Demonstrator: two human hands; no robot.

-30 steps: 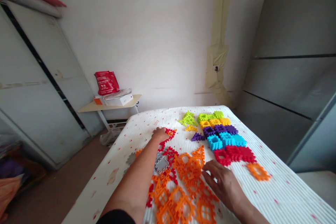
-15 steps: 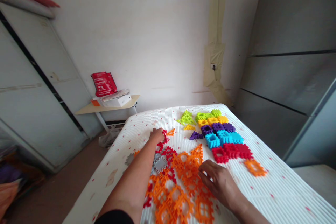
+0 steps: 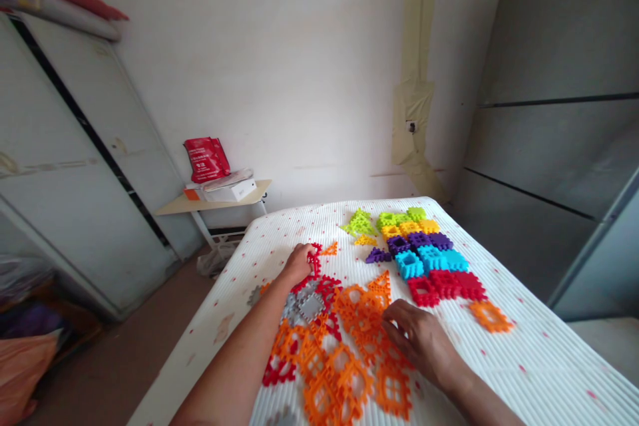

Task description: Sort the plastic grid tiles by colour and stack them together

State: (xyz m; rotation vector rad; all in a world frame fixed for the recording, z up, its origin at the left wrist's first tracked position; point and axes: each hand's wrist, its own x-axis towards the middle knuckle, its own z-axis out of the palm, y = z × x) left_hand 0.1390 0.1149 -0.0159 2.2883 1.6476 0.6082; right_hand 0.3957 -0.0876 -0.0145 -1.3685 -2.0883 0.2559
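Observation:
My left hand reaches far out over the white mattress, its fingers curled round a red waffle-block piece. Beside it lies a small orange triangle. My right hand rests palm down, fingers bent, on the heap of orange pieces. Grey pieces and more red ones are mixed into that heap. Beyond it stand sorted rows of blocks: red, blue, purple, yellow and green.
A lone orange piece lies right of the red row. Green, yellow and purple triangles sit left of the rows. A small side table with a red bag and a white box stands by the wall.
My left hand has drawn back slightly toward me, closing on the red piece and leaving the orange triangle uncovered. My right hand has stayed on the orange heap.

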